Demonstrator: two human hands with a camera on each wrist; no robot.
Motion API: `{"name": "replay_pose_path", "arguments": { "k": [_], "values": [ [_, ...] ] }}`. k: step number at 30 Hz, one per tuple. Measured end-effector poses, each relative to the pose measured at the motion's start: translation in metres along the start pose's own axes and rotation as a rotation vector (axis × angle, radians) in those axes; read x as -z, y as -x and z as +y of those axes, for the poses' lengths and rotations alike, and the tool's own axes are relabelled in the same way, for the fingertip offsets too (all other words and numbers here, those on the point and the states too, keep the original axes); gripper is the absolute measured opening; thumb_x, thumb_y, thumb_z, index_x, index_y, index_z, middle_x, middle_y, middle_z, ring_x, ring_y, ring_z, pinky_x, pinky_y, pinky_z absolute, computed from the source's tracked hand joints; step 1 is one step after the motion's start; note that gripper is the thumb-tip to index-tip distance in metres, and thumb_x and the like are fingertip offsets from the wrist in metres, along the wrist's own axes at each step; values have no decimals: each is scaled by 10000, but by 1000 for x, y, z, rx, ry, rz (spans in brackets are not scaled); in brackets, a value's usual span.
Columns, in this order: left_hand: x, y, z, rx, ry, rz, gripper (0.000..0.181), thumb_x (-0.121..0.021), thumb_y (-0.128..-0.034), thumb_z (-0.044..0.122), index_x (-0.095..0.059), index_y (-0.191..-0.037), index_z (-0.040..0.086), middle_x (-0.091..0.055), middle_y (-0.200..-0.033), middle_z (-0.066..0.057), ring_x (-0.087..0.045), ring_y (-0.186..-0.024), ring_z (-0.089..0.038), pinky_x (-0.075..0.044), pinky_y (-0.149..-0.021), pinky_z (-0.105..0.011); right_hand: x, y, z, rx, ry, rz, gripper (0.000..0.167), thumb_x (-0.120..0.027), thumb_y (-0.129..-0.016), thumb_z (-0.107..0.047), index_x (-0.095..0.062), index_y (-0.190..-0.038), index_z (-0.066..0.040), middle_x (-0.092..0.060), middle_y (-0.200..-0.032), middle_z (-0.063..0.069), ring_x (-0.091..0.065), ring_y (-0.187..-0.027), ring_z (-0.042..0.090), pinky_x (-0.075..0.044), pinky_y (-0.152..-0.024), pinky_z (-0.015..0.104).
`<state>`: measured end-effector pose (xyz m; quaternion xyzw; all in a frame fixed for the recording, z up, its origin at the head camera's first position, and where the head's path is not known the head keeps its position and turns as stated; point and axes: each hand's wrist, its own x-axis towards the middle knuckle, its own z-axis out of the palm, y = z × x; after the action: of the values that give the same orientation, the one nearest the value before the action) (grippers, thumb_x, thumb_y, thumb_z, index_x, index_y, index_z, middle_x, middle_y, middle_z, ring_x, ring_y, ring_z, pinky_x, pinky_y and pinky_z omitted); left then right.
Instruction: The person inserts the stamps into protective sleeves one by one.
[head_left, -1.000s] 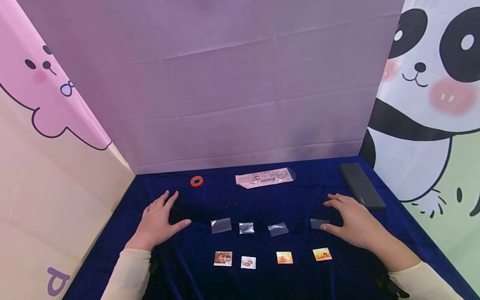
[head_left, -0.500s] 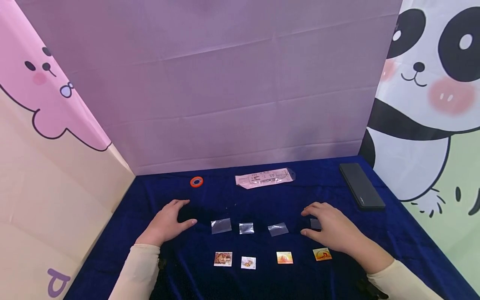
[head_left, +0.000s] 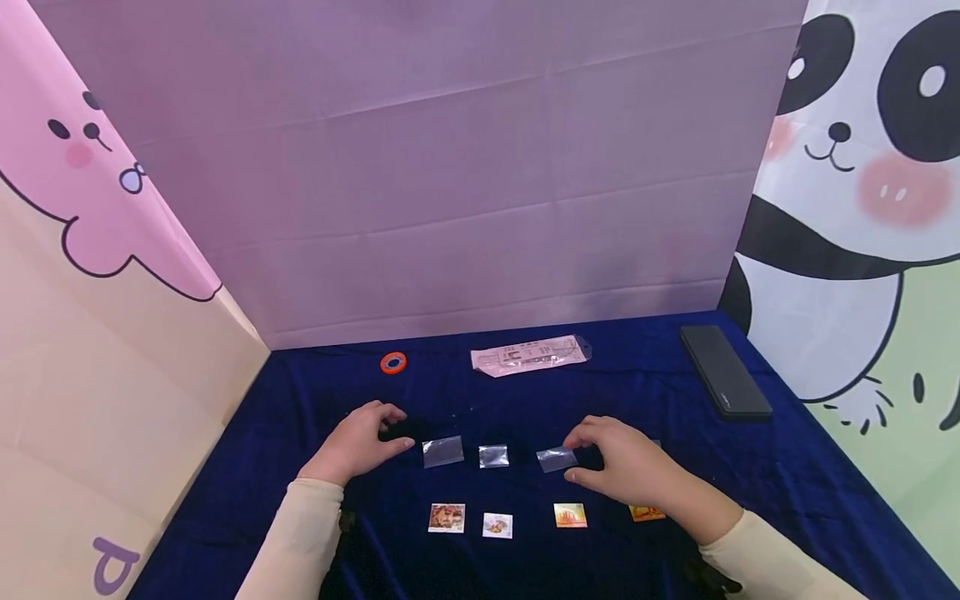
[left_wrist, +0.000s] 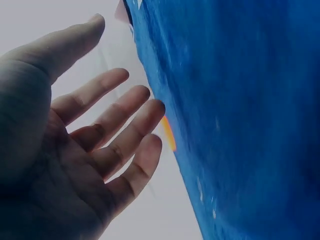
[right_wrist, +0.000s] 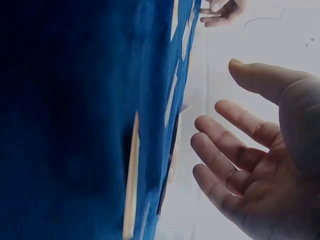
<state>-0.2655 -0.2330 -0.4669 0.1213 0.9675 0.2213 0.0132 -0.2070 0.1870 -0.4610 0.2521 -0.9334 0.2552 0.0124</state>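
Observation:
My left hand (head_left: 358, 446) hovers left of the row of small clear plastic sleeves, nearest to the leftmost sleeve (head_left: 442, 452). Its fingers (left_wrist: 120, 112) are spread loosely and hold nothing. My right hand (head_left: 628, 467) is beside a tilted clear sleeve (head_left: 553, 459), thumb and forefinger at its right edge; the right wrist view shows loose fingers (right_wrist: 215, 150) with nothing in them. A shiny sleeve (head_left: 493, 456) lies between. In front lie stamp-like picture cards: a brown one (head_left: 447, 517), a white one (head_left: 497, 525) and a yellow one (head_left: 570, 515). My right hand partly covers another yellow card (head_left: 647, 513).
A roll of orange-red tape (head_left: 393, 362) lies at the back left of the blue cloth (head_left: 420, 400). Near the back wall is a pink packet (head_left: 529, 356) in clear wrapping. A dark flat case (head_left: 725, 371) lies at the back right.
Both hands have moved inward. The right hand has gone left, from the rightmost sleeve to the tilted one, and the left hand has shifted right. The sleeves and cards stay in place.

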Motion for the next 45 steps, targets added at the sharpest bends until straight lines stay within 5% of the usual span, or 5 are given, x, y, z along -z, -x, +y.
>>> {"name": "replay_pose_path", "arguments": {
  "k": [8,22,31,45],
  "values": [
    [-10,-2,9,-28,120,-96,344,-861,-891,331,-744,-1156,144,-675,-1045,-16,-631,-883,-156,-569,-815,-409,-11,-11,-10,32,-32,-23,264,-852,-896,-322,-750,-1100,-188,-676,-1037,-58,-665,-999,204,-563,-904,468],
    [-22,-3,14,-86,148,-164,258,-925,-819,220,-713,-962,181,-620,-899,3,-572,-793,-175,-491,-711,-361,-21,-25,-24,68,-105,-102,285,-818,-928,-335,-744,-1153,-174,-682,-1094,-38,-670,-1063,211,-548,-938,493],
    [-11,3,-3,-134,339,-155,69,-762,-979,159,-694,-977,172,-657,-873,23,-598,-712,-154,-509,-638,-305,-27,-37,-36,140,-102,-96,279,-813,-934,-324,-746,-1160,-174,-673,-1101,-53,-657,-1055,203,-543,-940,466],
    [10,26,-35,-62,424,-49,84,-715,-1019,251,-748,-974,188,-678,-850,-8,-614,-725,-168,-509,-650,-309,-46,-57,-60,152,-166,-190,264,-813,-934,-321,-741,-1150,-188,-688,-1093,-37,-594,-790,55,-514,-721,279]
  ]
}}
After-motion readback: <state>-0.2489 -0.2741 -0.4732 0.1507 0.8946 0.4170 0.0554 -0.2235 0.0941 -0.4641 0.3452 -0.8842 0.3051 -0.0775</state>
